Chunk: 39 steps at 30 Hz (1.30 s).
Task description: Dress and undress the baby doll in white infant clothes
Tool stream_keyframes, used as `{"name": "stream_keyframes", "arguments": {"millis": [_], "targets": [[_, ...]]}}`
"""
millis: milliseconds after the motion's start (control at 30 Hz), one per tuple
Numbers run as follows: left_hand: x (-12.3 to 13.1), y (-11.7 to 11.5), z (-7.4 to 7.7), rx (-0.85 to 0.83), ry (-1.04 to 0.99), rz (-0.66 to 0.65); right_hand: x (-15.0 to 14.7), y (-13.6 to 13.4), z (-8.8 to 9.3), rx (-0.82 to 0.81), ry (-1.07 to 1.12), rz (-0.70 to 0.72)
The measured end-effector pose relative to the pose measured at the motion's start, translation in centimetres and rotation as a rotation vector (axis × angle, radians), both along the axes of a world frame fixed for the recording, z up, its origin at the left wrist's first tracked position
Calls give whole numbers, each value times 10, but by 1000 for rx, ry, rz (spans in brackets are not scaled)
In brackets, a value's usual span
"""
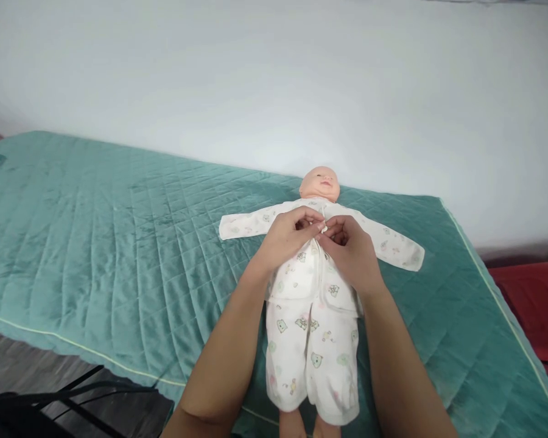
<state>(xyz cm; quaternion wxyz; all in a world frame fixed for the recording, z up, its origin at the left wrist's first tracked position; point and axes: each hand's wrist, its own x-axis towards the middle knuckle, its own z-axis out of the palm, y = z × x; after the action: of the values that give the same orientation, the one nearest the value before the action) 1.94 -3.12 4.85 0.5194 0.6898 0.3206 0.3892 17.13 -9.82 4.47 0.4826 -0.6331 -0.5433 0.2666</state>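
Observation:
A baby doll lies on its back, head away from me. It wears a white printed baby jacket and matching trousers, with both sleeves stretched out sideways. At the chest opening, my left hand pinches a small white tie between thumb and fingers. Close against it, my right hand is also closed in a pinch on the tie. Both sets of fingertips nearly touch, and they partly hide the tie and the upper front edges of the jacket.
Under the doll spreads a green quilted cover with pale piping along its edge. A white wall rises behind. At the right stands something red. Black frame bars and grey floor show at lower left.

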Motion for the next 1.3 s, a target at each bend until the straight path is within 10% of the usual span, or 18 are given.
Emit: {"name": "stream_keyframes", "arguments": {"millis": [567, 1300], "targets": [[3, 5, -4, -155, -154, -30, -5, -5, 6, -23, -126, -14], [4, 4, -5, -62, -60, 14, 7, 0, -6, 85, 324, 18]]}}
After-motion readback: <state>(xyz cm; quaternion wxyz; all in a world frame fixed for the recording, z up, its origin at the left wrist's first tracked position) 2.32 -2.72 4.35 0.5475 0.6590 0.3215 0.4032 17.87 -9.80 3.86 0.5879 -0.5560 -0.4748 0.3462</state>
